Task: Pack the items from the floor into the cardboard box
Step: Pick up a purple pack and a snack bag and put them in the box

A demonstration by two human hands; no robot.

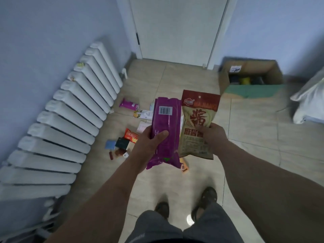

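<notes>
I grip a purple packet [165,130] in my left hand [149,142], a beige pouch [198,125] in my right hand [213,135]; the cardboard box [252,79] lies ahead-right, nearer my right.

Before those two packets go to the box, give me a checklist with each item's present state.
1. Left hand grips the purple packet: ok.
2. Right hand grips the beige packet: ok, fingers curled round its right edge.
3. Box open at the top: ok, flaps up, things already inside.
4. Room left in the box: cannot tell, the inside is dark and blurred.
5. Tile floor bare between feet and box: ok.
6. Floor fully picked up: not ok, a small purple packet and other small items remain by the radiator.
</notes>
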